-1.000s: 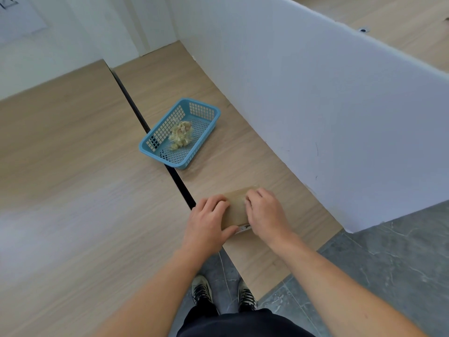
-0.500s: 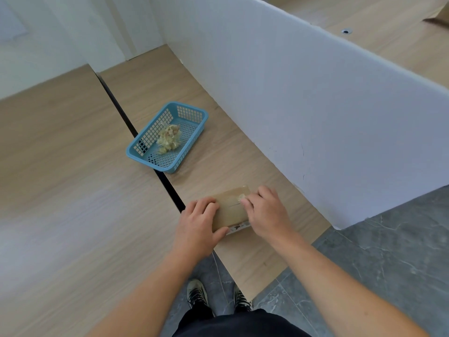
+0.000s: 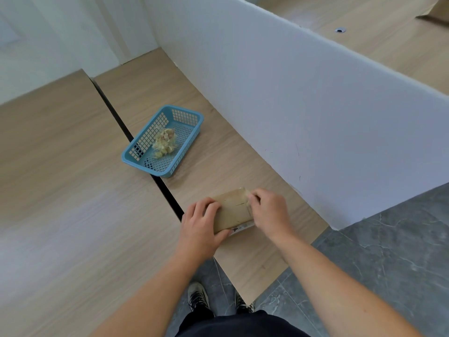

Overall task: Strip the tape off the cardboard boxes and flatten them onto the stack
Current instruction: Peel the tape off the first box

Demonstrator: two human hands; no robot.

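I see the left hand (image 3: 199, 224) gripping the cardboard box (image 3: 232, 210) on the counter (image 3: 218, 166) edge. The right hand (image 3: 272, 212) pinches tape (image 3: 247, 199) at the far corner and hides the box's right side.

Looks down on a pale wood-grain left tabletop (image 3: 60, 190) and a matching right tabletop (image 3: 218, 164), split by a narrow dark gap (image 3: 114, 113) and walled along the right by a tall white partition panel (image 3: 315, 117), with grey marbled floor tiles (image 3: 388, 251) below, white walls (image 3: 48, 32) at the far end and another wooden desktop (image 3: 364, 52) beyond the panel.
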